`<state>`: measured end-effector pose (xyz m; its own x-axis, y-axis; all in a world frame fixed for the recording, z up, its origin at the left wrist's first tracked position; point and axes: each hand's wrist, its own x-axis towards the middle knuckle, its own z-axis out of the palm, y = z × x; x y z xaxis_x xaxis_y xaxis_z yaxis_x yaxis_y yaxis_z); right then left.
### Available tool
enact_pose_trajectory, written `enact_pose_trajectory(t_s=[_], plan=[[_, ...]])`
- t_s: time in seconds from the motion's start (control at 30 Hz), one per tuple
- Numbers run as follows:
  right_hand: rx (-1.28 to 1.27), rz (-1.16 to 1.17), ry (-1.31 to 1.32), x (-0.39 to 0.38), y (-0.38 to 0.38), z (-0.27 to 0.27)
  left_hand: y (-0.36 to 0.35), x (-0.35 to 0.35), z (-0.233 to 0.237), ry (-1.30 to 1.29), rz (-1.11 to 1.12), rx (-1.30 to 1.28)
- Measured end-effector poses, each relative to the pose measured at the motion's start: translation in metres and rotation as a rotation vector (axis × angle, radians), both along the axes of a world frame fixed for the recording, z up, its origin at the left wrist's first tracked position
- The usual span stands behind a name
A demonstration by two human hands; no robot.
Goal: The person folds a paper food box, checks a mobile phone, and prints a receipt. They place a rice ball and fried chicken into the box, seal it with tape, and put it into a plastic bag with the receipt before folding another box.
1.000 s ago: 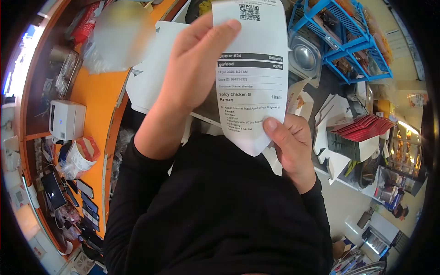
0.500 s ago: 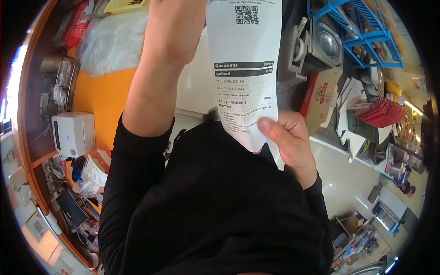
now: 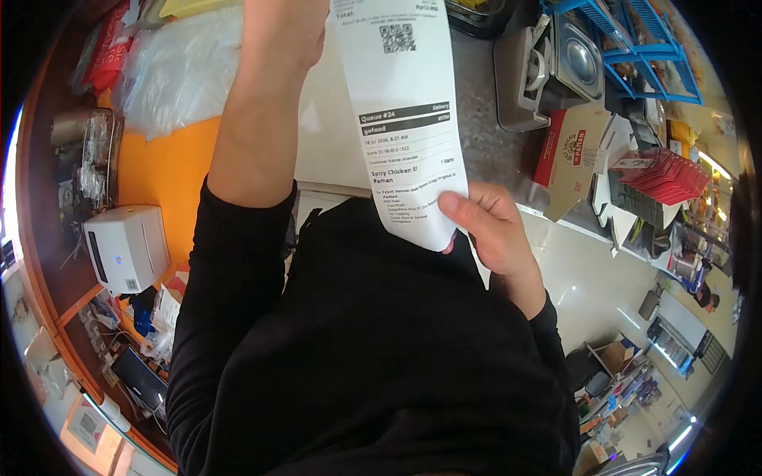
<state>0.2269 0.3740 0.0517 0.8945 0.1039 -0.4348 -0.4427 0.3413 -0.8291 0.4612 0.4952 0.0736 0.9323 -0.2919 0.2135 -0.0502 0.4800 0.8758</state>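
My right hand (image 3: 488, 226) pinches the lower right corner of a long white printed receipt (image 3: 405, 87), thumb on its face and fingers mostly behind it. The paper hangs upright before my black shirt, its lower end curled. It reads "Queue #24", "gofood" and "Spicy Chicken", with a QR code above. My left hand (image 3: 286, 32) is raised at the top edge, just left of the receipt. Its fingers are out of the frame, so whether they hold the paper does not show.
Left, an orange counter (image 3: 178, 155) bears clear plastic bags (image 3: 178, 67) and a white printer (image 3: 127, 246). Right, a dark counter (image 3: 476, 87) holds a metal container (image 3: 575, 59), a cardboard box (image 3: 579, 155), red folded packaging (image 3: 671, 174) and a blue rack (image 3: 651, 51).
The receipt and my right hand have shifted slightly left, and more of the receipt's upper print shows. The view has turned a little, uncovering more of the dark counter.
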Motion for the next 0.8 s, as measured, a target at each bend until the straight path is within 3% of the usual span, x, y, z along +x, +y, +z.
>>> enact_pose_trajectory(t_s=[0.13,0.23,0.33,0.43,0.53,0.6,0.67,0.73,0.8], plan=[[-0.082,0.022,0.124,0.014,0.004,-0.042,0.005,0.034,-0.056,-0.132,0.045,0.249],[-0.17,0.026,0.294,0.025,0.004,-0.099,0.012,0.055,-0.162,-0.332,0.197,0.772],[-0.275,0.021,0.478,0.023,0.003,-0.136,0.015,0.021,-0.182,-0.751,0.397,0.99],[-0.244,0.105,0.558,0.016,-0.001,-0.137,0.031,-0.007,-0.194,-0.834,-0.116,1.304],[-0.499,0.121,0.436,0.016,-0.011,-0.14,0.036,-0.018,-0.196,-0.908,-0.118,1.356],[-1.084,0.012,0.216,0.04,-0.023,-0.12,0.034,-0.018,-0.193,-0.922,-0.109,1.352],[-1.404,-0.231,-0.127,0.069,-0.032,-0.129,0.034,-0.015,-0.191,-0.933,-0.098,1.343],[-1.569,-0.076,-0.052,0.107,-0.024,-0.117,0.034,-0.015,-0.194,-0.931,-0.092,1.323],[-1.617,-0.071,-0.016,0.138,-0.009,-0.136,0.034,-0.015,-0.193,-0.936,-0.1,1.311]])
